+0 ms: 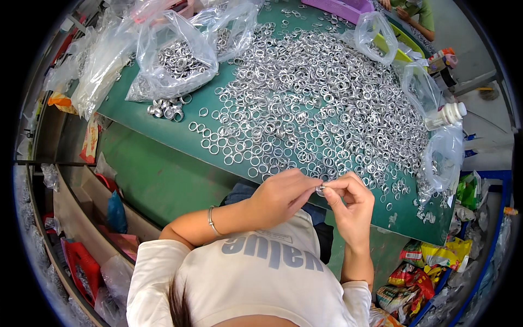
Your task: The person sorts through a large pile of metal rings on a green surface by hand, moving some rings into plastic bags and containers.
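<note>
Just in front of my chest, at the table's near edge, my two hands meet over one small silver metal ring [320, 190]. My left hand [282, 195] is closed, its fingertips pinched at the ring's left side. From the other side my right hand [351, 203] grips it between thumb and forefinger; its other fingers are curled. The fingertips partly cover the ring. Beyond my hands a wide heap of loose silver rings [321, 92] spreads over the green table [163, 128]. A small separate cluster of rings [169, 109] lies at the left.
A clear plastic bag of rings [182, 65] stands at the far left. Purple [340, 8] and yellow-green [400, 43] trays sit at the far right, near another person's hand [402, 13]. A white bottle [452, 115] and plastic bags line the right edge. Colourful packets [430, 253] fill the lower right.
</note>
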A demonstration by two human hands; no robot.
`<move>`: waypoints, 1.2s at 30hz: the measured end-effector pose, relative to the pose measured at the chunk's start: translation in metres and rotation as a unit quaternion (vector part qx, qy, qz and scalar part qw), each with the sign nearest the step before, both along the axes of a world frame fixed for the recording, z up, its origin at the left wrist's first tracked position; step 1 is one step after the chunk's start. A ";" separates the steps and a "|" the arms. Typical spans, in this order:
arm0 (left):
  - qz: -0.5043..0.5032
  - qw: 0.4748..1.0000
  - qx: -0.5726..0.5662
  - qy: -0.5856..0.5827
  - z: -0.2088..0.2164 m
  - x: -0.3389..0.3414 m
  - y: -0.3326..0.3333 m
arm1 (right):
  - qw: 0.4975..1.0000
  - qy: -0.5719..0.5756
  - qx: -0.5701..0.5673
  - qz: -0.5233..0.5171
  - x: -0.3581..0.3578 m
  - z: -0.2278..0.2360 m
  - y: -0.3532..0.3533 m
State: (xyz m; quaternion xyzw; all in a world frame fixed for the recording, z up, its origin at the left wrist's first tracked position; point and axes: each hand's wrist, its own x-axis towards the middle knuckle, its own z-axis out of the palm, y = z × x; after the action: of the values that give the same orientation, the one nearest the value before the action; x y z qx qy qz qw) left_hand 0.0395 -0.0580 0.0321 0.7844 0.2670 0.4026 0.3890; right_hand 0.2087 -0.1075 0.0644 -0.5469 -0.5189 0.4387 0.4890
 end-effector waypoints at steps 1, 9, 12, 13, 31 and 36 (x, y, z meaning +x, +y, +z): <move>-0.008 0.999 -0.043 0.016 0.000 -0.001 -0.002 | 0.997 -0.066 0.034 -0.011 -0.002 0.002 -0.003; -0.014 0.999 -0.030 -0.041 0.001 0.007 -0.015 | 0.995 -0.072 0.027 -0.063 -0.008 0.014 -0.024; -0.037 0.994 -0.061 -0.079 0.007 0.009 -0.020 | 0.979 -0.163 0.109 -0.063 -0.007 0.018 -0.032; -0.046 0.995 0.000 -0.088 0.006 0.011 -0.020 | 0.993 -0.086 0.049 -0.069 -0.006 0.018 -0.038; -0.045 0.977 0.203 -0.040 0.008 0.022 -0.020 | 0.990 0.125 -0.034 -0.050 0.016 0.003 -0.052; -0.137 0.975 -0.169 -0.041 0.012 0.030 -0.009 | 0.970 -0.156 0.156 -0.105 0.008 0.010 -0.042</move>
State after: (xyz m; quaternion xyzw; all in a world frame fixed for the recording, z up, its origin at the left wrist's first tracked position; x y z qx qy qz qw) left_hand 0.0692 -0.0668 0.0445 0.7192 0.2047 0.3266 0.5782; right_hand 0.2169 -0.1495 0.0747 -0.5775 -0.5903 0.2077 0.5244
